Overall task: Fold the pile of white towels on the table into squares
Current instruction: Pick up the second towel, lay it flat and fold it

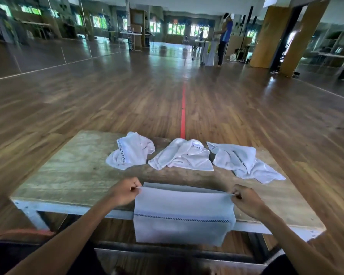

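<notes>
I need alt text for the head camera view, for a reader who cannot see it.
A person's two hands, the left grip and the right grip, each pinch a top corner of a flat white cloth towel draped over the near edge of a wooden table. Three crumpled white towels lie behind it.

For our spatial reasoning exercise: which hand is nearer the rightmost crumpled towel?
Right. The right hand is just on the near side of the rightmost crumpled towel; the left hand is well off to its left.

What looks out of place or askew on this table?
Nothing is spilled or damaged. Only the towel pinched by the left hand and right hand droops over the near edge of the table; three crumpled towels lie behind it.
</notes>
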`<control>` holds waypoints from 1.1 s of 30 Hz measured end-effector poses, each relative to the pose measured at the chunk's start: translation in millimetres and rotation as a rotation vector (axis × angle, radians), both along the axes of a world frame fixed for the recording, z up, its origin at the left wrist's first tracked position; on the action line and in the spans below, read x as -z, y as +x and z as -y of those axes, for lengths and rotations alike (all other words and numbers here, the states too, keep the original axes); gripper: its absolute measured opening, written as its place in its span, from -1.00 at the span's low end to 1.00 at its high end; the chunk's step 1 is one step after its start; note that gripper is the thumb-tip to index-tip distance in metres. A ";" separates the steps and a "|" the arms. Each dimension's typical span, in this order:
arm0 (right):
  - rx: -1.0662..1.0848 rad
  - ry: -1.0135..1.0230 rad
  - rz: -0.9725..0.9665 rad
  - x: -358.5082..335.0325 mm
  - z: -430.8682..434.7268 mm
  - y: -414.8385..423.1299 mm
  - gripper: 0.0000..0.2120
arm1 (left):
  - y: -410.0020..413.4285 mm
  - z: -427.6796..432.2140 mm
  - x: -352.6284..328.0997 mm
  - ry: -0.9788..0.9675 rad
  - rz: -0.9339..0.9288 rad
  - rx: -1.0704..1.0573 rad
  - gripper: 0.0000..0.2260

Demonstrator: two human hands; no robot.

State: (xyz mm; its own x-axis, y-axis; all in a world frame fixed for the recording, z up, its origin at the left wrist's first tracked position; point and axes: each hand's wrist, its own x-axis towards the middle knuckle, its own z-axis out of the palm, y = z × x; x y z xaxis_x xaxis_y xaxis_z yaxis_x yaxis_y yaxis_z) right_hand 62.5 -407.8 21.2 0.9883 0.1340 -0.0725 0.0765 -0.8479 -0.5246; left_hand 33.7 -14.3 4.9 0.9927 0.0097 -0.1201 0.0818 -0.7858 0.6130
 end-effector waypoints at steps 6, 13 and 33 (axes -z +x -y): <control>0.043 -0.047 -0.058 17.1 -2.4 26.3 -0.78 | 29.3 8.3 20.2 0.135 0.076 0.032 -0.91; 0.067 -0.091 -0.089 31.3 -3.7 46.1 -0.76 | 50.6 15.0 30.4 0.223 0.169 0.118 -0.92; 0.032 -0.115 -0.048 34.6 6.0 52.8 -0.84 | 86.3 14.0 21.7 -0.047 0.064 0.121 -0.90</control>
State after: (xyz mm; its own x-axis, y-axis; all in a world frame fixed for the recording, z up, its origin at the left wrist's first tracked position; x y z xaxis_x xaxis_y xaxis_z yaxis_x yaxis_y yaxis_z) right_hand 115.3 -413.8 -13.4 0.9870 0.0904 -0.1331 0.0254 -0.9043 -0.4261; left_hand 120.0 -28.2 -16.8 0.9920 -0.1143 -0.0542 -0.0517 -0.7577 0.6506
